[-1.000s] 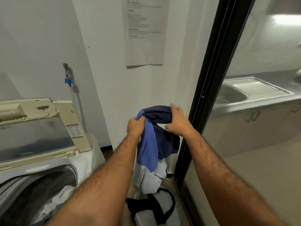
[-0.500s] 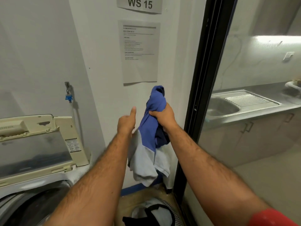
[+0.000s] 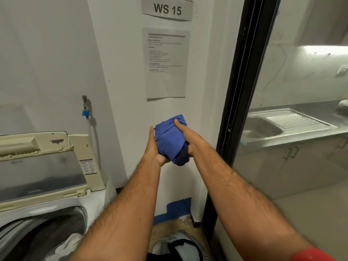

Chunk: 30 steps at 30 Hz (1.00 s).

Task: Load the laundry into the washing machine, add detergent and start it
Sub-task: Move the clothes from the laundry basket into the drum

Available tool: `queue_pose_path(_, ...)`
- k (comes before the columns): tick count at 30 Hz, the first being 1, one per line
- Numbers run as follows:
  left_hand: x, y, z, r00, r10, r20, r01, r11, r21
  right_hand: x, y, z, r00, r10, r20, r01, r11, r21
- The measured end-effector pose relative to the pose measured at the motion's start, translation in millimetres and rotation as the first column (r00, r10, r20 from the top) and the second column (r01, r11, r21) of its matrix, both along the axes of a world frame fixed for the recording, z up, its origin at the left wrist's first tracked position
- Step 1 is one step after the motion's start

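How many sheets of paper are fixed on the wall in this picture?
2. The small sign reading "WS 15" is at the top of the wall. The larger printed sheet hangs directly below it, above the blue garment held in both hands. None appears hidden.

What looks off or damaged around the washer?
The washer lid is yellowed, with a dark chipped patch near its top edge. Blue tape is stuck unevenly at the wall base, with white specks on the floor beside it.
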<state>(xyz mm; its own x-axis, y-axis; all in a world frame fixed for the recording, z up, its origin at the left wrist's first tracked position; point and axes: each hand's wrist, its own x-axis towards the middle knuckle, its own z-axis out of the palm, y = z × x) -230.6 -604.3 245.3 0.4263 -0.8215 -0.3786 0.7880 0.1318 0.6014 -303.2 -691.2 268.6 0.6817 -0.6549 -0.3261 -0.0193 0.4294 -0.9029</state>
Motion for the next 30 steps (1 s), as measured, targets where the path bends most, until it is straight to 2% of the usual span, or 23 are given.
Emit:
queue_pose_path(3,-0.9,-8.0,-6.3,0.986,0.089,0.140,-0.077,0.993,-0.085,-9.7,-5.4,7.0,0.995,0.041,-0.093,-0.056,0.985,-0.165)
queue_pose_path(5,-0.5,-12.4,-7.5,0.978,0.123,0.169,-0.111,0.990,-0.083,-13.5,-5.8,10.7,0.985,-0.024,-0.168,-0.035,0.940,-0.341)
queue_pose_path(7,2.1,-15.1,-5.8,0.977,0.149,0.155,-0.144,0.989,-0.042,-17.6,-7.1,11.4,0.984,-0.047,-0.171,-0.039,0.885,-0.463)
queue_pose_path(8,4.8,-16.9,-5.3,0.980,0.153,0.127,-0.155,0.988,0.007,-20.7,-8.2,10.7,0.987,0.012,-0.163,-0.087,0.883,-0.461)
queue_pose_path(10,7.4,-21.2,-1.5,0.981,0.167,0.098,-0.178,0.977,0.120,-26.9,-9.2,5.4,0.974,0.209,-0.092,-0.227,0.922,-0.315)
queue_pose_path(11,8.0,-22.9,1.5,0.972,0.203,0.115,-0.219,0.965,0.144,-28.5,-10.3,-0.3,0.963,0.267,-0.036,-0.267,0.929,-0.255)
queue_pose_path(13,4.1,-24.7,11.4,0.947,0.249,0.202,-0.279,0.950,0.137,-28.0,-14.0,-11.3,0.943,0.327,0.060,-0.304,0.921,-0.244)
queue_pose_path(16,-1.6,-16.7,24.7,0.943,0.146,0.300,-0.192,0.973,0.129,-22.7,-18.4,-17.9,0.956,0.271,0.108,-0.239,0.940,-0.244)
queue_pose_path(19,3.0,-5.3,30.2,0.912,-0.008,0.411,-0.098,0.967,0.235,-14.1,-24.2,-17.3,0.994,0.097,0.050,-0.089,0.986,-0.139)
queue_pose_path(21,9.7,0.4,23.5,0.865,-0.024,0.501,-0.152,0.940,0.307,-7.3,-28.1,-19.2,0.999,0.028,0.043,-0.025,0.998,-0.057)
queue_pose_path(23,20.1,8.4,9.2,0.838,0.045,0.544,-0.269,0.902,0.339,-4.8,-30.9,-18.3,0.995,0.024,0.094,-0.024,1.000,-0.003)
queue_pose_path(25,31.2,19.2,-10.6,0.860,0.125,0.494,-0.342,0.860,0.378,-5.2,-33.6,-16.1,0.988,0.048,0.144,-0.051,0.999,0.019)
queue_pose_path(27,34.0,31.0,-24.3,0.896,0.156,0.415,-0.348,0.828,0.440,-3.3,-34.8,-14.1,0.980,0.083,0.180,-0.088,0.996,0.019)
queue_pose_path(30,27.1,36.9,-31.1,0.943,0.200,0.267,-0.291,0.885,0.363,4.2,-28.7,-13.2,0.980,0.129,0.149,-0.126,0.992,-0.027)
